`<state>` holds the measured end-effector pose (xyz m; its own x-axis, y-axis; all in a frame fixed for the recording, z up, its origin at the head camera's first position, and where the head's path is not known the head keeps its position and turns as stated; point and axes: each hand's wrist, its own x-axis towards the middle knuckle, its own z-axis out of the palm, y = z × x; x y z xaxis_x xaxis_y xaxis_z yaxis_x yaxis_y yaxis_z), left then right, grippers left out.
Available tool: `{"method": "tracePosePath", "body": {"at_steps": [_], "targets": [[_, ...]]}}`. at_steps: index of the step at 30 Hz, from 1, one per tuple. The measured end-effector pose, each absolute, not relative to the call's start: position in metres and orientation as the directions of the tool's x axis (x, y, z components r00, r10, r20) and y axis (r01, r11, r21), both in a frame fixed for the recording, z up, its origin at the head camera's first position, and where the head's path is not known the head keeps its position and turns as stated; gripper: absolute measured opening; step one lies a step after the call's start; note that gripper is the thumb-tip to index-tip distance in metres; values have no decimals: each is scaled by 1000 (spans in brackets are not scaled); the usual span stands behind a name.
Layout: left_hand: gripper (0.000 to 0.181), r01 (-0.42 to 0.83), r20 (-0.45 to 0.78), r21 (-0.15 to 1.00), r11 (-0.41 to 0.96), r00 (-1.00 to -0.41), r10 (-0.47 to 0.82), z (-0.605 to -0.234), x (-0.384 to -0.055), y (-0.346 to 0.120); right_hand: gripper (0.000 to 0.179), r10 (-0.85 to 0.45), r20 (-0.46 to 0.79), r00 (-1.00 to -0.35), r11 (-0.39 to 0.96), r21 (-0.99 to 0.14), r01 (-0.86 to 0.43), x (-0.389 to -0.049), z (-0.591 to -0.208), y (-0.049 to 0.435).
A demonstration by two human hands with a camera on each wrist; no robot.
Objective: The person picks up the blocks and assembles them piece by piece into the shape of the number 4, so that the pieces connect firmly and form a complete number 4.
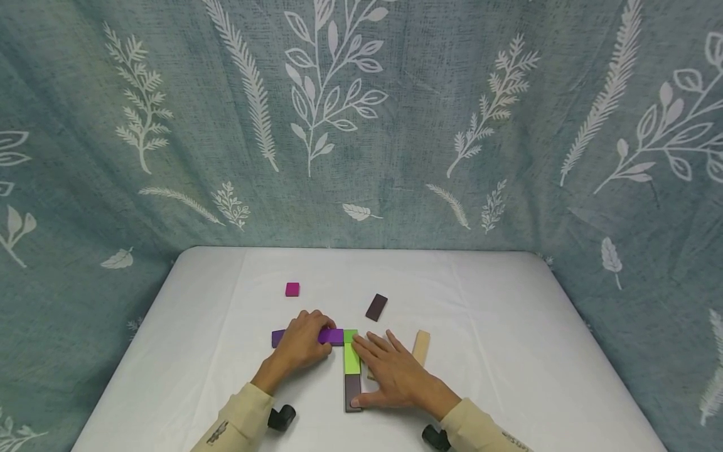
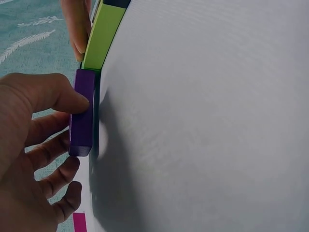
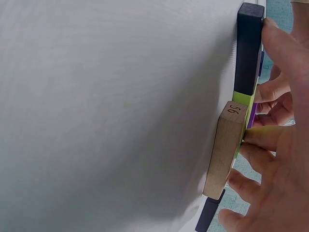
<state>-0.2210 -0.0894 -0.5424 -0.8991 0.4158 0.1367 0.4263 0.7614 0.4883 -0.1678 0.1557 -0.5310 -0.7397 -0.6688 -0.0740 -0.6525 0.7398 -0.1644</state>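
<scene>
My left hand pinches a purple block, thumb on its near side and fingers behind. A darker purple piece shows left of that hand; whether it is the same block is hidden. The purple block's right end meets a green square block. From there a lime block and a dark grey block run toward me in a line. My right hand lies spread beside this line, its thumb on the dark grey block and a fingertip by the green one. A wooden block is partly under that hand.
A magenta square block lies farther back on the left of the white table. Behind the right hand sits a dark brown block, turned at an angle. A patterned curtain hangs beyond the table's edge.
</scene>
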Motion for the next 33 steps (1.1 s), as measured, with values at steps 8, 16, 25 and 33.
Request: {"method": "tracePosePath", "body": {"at_steps": [8,16,25,33], "targets": [[30,434,145,474,766,-897,418,-544,-221,-89,108,-673,-53,-738,734,-167,-658,-168,-533,155],[30,439,155,468,767,-895,418,-545,-221,-89,108,-670,-69,-739,739,-164,-654,-168,-531,155],[30,434,130,468,769,-895,426,-544,-217,-90,108,-679,-47,-733,726,-189,-661,-165,-533,155],[30,433,133,477,764,-895,425,-543,-219,-89,108,-671,-48,-740,732,-201,-651,-165,-532,155]]}}
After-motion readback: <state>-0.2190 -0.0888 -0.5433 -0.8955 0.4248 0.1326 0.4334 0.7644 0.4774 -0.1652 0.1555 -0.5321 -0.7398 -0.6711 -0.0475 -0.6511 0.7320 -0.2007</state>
